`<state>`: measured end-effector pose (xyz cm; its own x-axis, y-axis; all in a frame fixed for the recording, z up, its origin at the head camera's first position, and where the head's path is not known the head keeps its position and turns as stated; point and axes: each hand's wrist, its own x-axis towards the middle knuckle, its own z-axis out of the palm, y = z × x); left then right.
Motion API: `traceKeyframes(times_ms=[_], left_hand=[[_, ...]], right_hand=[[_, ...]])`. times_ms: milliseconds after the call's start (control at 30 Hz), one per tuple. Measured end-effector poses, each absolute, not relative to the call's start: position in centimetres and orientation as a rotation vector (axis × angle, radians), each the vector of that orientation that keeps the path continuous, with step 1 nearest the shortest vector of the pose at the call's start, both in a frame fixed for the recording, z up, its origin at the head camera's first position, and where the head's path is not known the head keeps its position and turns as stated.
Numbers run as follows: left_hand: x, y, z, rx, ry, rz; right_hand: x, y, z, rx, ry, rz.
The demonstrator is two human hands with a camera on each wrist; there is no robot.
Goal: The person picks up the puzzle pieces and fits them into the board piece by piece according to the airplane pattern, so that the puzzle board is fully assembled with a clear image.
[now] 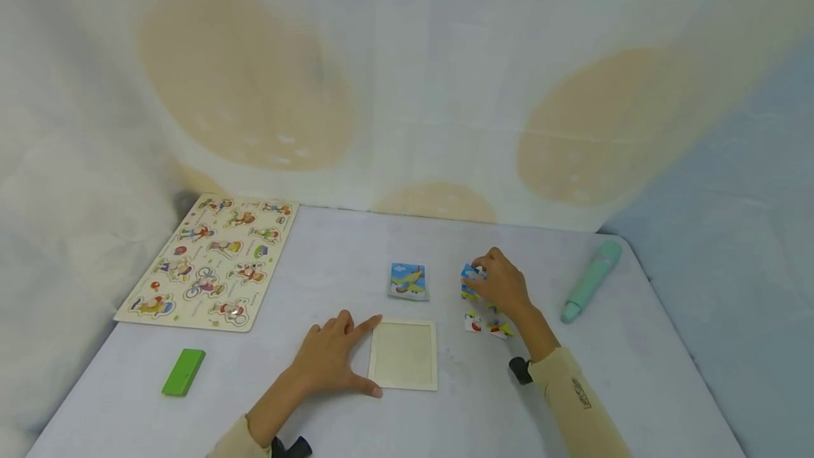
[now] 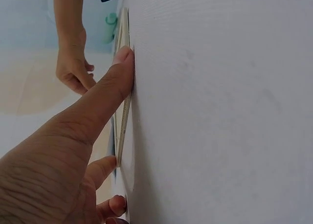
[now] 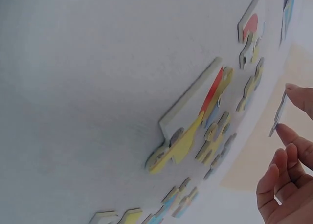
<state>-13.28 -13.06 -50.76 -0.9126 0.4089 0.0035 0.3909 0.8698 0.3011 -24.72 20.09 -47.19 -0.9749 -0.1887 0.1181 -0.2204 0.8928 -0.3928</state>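
My left hand [image 1: 331, 355] lies at the left side of a small square puzzle tray [image 1: 434, 359] of pale wood, thumb and index finger spread. The thumb touches its near left corner and the index finger its far left corner. In the left wrist view, the tray's edge [image 2: 123, 131] runs past the thumb. My right hand [image 1: 502, 283] pinches a thin jigsaw piece [image 3: 279, 114] between thumb and fingertip, above the table. Below it lie several loose jigsaw pieces, among them a white, red and yellow one [image 3: 193, 104]. The held piece's picture is hidden edge-on.
Behind the tray sits a small square airplane picture [image 1: 408, 280]. A large wooden picture board [image 1: 206, 260] lies at the far left, a green block [image 1: 183, 372] nearer. On the right lies a teal pen-shaped device [image 1: 591, 281]. A patterned cloth [image 1: 413, 126] hangs behind the table.
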Motion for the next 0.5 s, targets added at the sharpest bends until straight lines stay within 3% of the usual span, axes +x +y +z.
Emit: traceKeyframes(times_ms=[500], left_hand=[[-13.4,-13.0,-50.8,0.612,2.966,0.482]], right_hand=[[-21.4,17.8,-47.5,0.566,-2.869,0.637]])
